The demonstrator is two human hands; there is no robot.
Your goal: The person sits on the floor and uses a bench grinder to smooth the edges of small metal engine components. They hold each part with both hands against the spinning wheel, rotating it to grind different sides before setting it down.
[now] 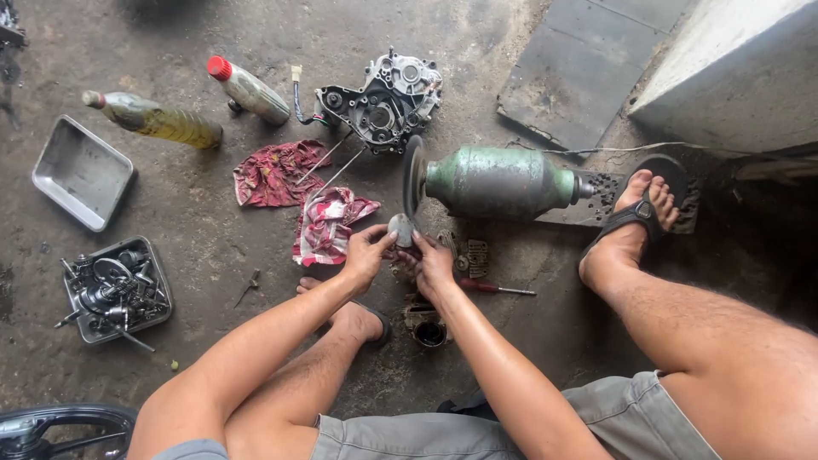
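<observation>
Both hands [400, 255] press small metal part [400, 228] against grinder disc [414, 177].

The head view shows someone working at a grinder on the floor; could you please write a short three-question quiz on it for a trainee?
1. True or false: both hands hold a small metal part at the grinding wheel.
2. Which lies nearest the green motor? A) empty metal tray B) engine case C) tray of parts
3. Fill in: the bottle beside the engine case has a ___ cap.

Key
1. True; the part is at the wheel's lower edge, though contact cannot be made out.
2. B
3. red
</observation>
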